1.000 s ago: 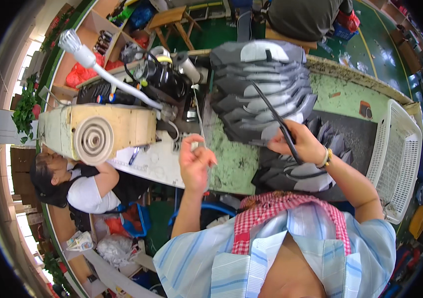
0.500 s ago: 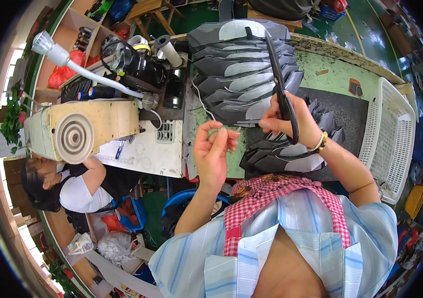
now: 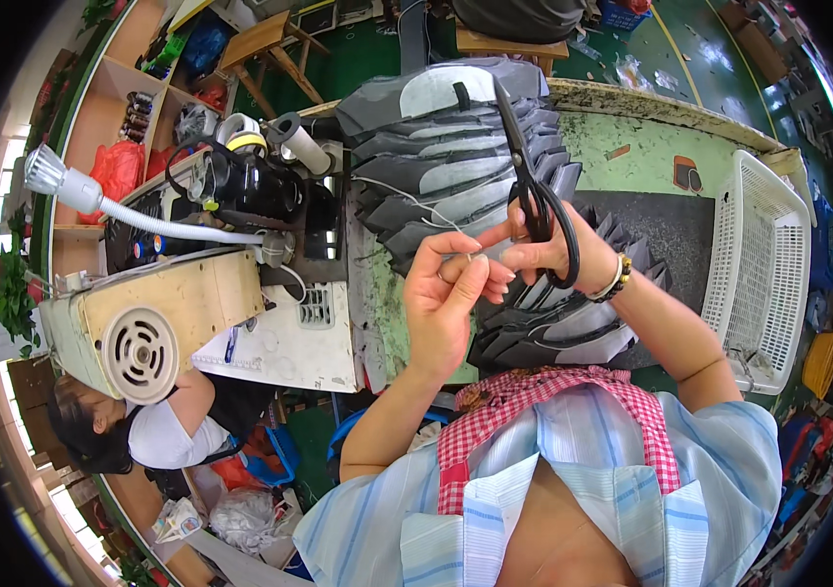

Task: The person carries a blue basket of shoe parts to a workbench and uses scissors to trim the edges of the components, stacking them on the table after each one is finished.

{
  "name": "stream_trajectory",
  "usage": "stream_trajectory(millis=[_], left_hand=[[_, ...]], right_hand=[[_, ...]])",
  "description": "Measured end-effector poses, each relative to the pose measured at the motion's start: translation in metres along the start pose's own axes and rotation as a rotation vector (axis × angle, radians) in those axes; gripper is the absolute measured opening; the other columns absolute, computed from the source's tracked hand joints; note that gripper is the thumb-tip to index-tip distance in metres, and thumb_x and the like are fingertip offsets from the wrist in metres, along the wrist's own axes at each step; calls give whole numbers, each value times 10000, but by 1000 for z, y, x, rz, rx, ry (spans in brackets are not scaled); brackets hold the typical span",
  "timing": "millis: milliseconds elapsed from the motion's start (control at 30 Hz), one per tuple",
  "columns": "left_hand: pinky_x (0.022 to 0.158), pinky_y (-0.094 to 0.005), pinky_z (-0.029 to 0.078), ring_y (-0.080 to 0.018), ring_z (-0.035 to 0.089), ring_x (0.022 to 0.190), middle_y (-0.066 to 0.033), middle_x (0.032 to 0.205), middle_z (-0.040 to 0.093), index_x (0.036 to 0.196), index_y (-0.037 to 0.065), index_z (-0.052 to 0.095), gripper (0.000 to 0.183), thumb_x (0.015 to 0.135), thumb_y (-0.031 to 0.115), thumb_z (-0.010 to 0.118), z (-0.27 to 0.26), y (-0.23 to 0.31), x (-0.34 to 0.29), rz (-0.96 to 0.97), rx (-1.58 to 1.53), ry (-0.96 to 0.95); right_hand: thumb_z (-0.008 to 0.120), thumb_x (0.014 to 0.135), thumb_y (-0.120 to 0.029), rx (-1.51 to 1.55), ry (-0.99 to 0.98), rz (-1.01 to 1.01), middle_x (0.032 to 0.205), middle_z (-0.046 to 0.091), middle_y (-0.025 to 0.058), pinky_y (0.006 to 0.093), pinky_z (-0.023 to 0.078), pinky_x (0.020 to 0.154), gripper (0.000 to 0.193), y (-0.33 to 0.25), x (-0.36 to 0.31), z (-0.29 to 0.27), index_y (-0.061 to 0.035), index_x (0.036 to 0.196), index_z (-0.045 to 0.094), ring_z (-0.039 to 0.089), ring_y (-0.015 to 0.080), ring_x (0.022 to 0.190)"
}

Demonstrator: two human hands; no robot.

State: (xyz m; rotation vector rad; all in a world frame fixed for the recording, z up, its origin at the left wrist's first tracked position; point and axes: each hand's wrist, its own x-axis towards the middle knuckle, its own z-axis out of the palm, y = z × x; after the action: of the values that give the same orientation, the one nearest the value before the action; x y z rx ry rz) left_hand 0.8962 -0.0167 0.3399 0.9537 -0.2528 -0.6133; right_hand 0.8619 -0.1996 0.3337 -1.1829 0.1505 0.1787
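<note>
One pair of black scissors (image 3: pixel 517 155) rests in the right hand (image 3: pixel 587 249), blades pointing over the larger stack of grey panels (image 3: pixel 448 147), probably tucked back to free the fingertips. By that stack's near edge, the left hand (image 3: pixel 444 311) is pinched narrow, on what I cannot tell. The scissors look slim, large-looped.

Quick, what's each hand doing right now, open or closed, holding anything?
Left hand: closed, thumb and fingertips together, seemingly pinching the thin white cord.
Right hand: closed around the black scissors.
</note>
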Motion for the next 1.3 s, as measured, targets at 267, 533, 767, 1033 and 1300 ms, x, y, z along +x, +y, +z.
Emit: stream_trajectory(millis=[267, 533, 767, 1033, 1300], left_hand=[[735, -304, 462, -183, 574, 894, -127, 1082, 610, 1176, 31, 468, 416, 847, 174, 677, -43, 20, 23, 468, 1486, 312], [569, -227, 346, -65, 431, 603, 32, 621, 472, 1028, 43, 554, 227, 833, 74, 668, -28, 33, 75, -83, 980, -395], [497, -183, 261, 1, 340, 522, 79, 572, 456, 1012, 66, 569, 202, 834, 29, 656, -54, 41, 98, -37, 820, -298], [533, -157, 356, -6, 496, 560, 7, 638, 619, 1006, 30, 559, 241, 808, 40, 697, -103, 24, 139, -92, 832, -134], [498, -198, 393, -47, 576, 560, -26, 589, 620, 851, 30, 544, 195, 779, 68, 721, -98, 8, 163, 50, 1300, -15]], right_hand=[[746, 741, -65, -333, 133, 10, 739, 651, 63, 192, 485, 506, 280, -25, 2, -14, -28, 848, 490, 615, 73, 621], [753, 743, -115, -529, 97, -16, 690, 619, 23, 216, 479, 570, 266, -49, 14, -38, -22, 831, 520, 602, 58, 639], [752, 743, -120, -690, -184, 40, 632, 565, -1, 232, 417, 511, 244, -37, 34, -73, -6, 778, 539, 528, 49, 575], [709, 718, -192, -1264, 151, -192, 713, 626, 126, 392, 473, 644, 250, -24, 95, -91, -20, 810, 551, 610, 336, 698], [676, 721, -115, -1670, 320, -302, 811, 653, 129, 412, 492, 657, 281, -20, 104, -95, -34, 912, 487, 635, 331, 789]])
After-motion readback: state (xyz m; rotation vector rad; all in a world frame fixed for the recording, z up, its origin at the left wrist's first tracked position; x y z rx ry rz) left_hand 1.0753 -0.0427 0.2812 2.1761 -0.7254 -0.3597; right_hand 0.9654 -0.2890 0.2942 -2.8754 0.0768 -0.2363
